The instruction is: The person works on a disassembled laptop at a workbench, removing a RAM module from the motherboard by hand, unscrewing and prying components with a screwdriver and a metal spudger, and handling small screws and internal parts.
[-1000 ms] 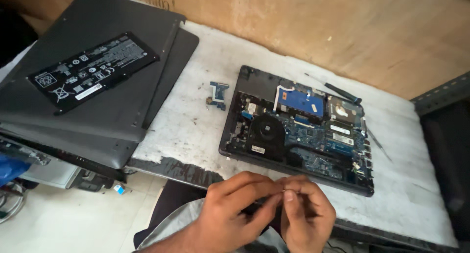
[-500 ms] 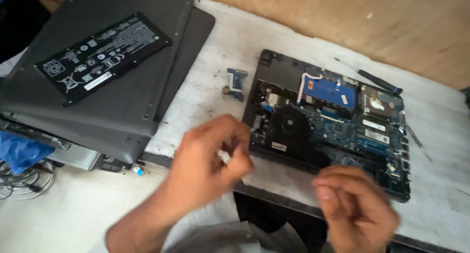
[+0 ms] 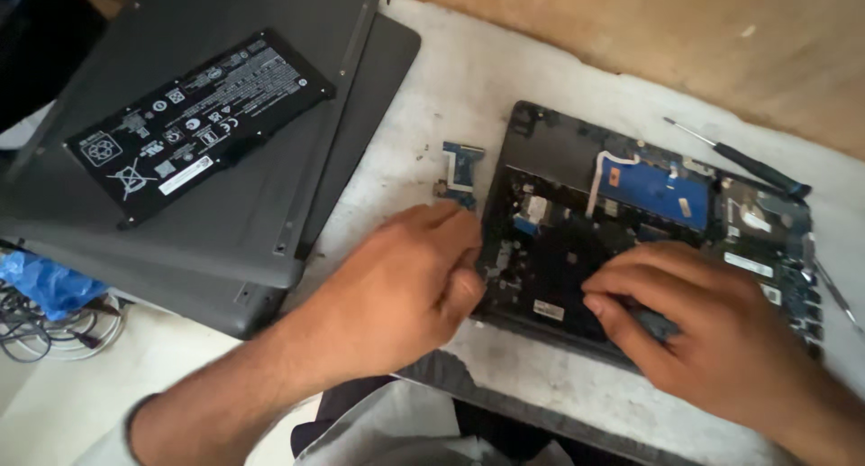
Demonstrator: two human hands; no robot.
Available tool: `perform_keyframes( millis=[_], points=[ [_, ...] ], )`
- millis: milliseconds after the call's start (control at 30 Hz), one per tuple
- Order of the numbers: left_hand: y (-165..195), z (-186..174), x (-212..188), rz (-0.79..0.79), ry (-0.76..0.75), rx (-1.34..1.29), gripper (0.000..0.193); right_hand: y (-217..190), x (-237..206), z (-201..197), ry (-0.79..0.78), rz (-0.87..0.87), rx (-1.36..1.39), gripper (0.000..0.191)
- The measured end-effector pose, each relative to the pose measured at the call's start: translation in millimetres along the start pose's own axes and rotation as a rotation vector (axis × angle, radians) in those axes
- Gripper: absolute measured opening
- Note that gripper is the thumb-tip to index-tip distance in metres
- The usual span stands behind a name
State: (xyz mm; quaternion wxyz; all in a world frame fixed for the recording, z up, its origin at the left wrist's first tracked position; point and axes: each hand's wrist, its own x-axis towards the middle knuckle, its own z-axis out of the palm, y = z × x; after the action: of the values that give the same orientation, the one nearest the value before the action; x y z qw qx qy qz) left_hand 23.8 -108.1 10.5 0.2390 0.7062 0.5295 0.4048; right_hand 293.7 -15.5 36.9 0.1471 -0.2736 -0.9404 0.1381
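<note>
Both hands (image 3: 405,281) (image 3: 712,326) covering laptop base (image 3: 577,173), fan hidden

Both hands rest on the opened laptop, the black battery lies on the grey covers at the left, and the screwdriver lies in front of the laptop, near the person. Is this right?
Not quite. In the head view the screwdriver lies behind the opened laptop, on the far side from the person. The rest holds: the left hand and right hand rest on the laptop, and the black battery lies on the grey covers at the left.

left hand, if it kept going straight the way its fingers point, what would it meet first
Probably the opened laptop: the left hand points right, its fingers already at the base's near-left edge. The small blue board lies just beyond them, off that line, though depth is unclear.
</note>
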Motion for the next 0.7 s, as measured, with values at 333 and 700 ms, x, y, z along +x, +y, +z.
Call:
perform_keyframes(
  millis=[333,700],
  points=[
    [17.9,-32.6,14.9,0.273,-0.302,0.264,0.028,55.5,-22.0,0.2,-0.095,0.109,-0.062,0.018],
    [8.1,-11.4,56.4,0.555,-0.447,0.381,0.005,92.1,-57.6,23.2,-0.064,0.069,0.024,0.018]
  ],
)
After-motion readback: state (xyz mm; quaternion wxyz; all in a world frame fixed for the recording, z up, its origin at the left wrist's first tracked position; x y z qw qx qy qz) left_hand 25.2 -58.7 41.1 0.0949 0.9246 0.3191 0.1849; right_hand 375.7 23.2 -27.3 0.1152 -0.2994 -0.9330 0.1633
